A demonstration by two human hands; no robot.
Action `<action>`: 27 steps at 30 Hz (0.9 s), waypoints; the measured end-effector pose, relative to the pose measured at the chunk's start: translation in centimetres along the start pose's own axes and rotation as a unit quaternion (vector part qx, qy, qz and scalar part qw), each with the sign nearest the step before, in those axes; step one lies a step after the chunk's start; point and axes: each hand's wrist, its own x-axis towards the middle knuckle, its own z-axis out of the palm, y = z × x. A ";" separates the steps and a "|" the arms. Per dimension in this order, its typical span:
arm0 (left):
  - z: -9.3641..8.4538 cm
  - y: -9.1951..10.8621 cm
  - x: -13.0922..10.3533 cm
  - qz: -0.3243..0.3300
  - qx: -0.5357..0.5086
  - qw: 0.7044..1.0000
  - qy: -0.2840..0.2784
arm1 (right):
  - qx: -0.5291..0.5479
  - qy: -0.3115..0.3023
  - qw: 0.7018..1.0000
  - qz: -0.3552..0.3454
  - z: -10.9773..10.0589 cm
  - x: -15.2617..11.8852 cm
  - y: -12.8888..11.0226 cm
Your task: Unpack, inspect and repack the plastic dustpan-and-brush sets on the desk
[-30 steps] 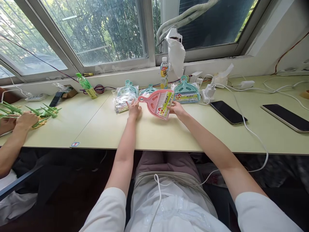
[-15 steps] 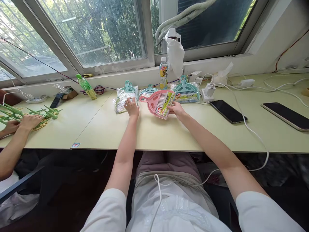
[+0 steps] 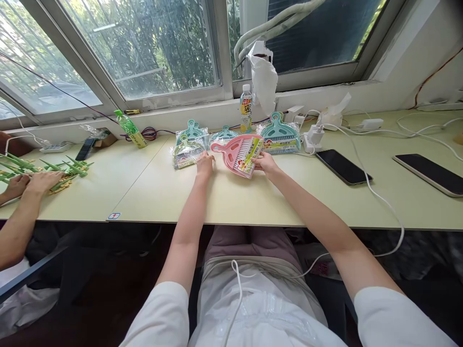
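My right hand (image 3: 266, 165) grips the right edge of a pink mini dustpan and brush set (image 3: 237, 155), which is tilted with its handle to the left and a printed label across its bristles. Beside it, my left hand (image 3: 205, 165) is at the right edge of a plastic-wrapped pale green dustpan set (image 3: 185, 152); its fingers are loosely bent and partly hidden, with no firm hold visible. Behind these lie wrapped teal dustpan sets: one at the left (image 3: 192, 130), one in the middle (image 3: 224, 132) and one at the right (image 3: 279, 134).
A yellow-labelled bottle (image 3: 246, 110) stands by the window; a green bottle (image 3: 130, 129) leans at the left. Phones (image 3: 343, 166) (image 3: 430, 173), chargers (image 3: 313, 140) and a white cable (image 3: 379, 197) are on the right. At far left, another person's hands (image 3: 41, 182) touch green stems (image 3: 74, 167).
My left hand has slid right and slightly toward me, off the middle of the pale green set, uncovering it. My right hand and the pink set have barely moved.
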 end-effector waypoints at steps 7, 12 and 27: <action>0.5 -0.4 0.5 -0.007 -0.025 0.998 0.052 | -0.007 0.011 1.000 0.004 0.1 -0.1 -0.1; -0.1 0.0 0.4 0.038 -0.015 0.996 0.078 | -0.007 0.035 0.999 -0.008 0.1 0.1 0.1; -1.3 0.8 -0.3 0.033 -0.019 0.993 0.109 | -0.007 0.016 0.996 -0.084 0.2 0.1 -0.2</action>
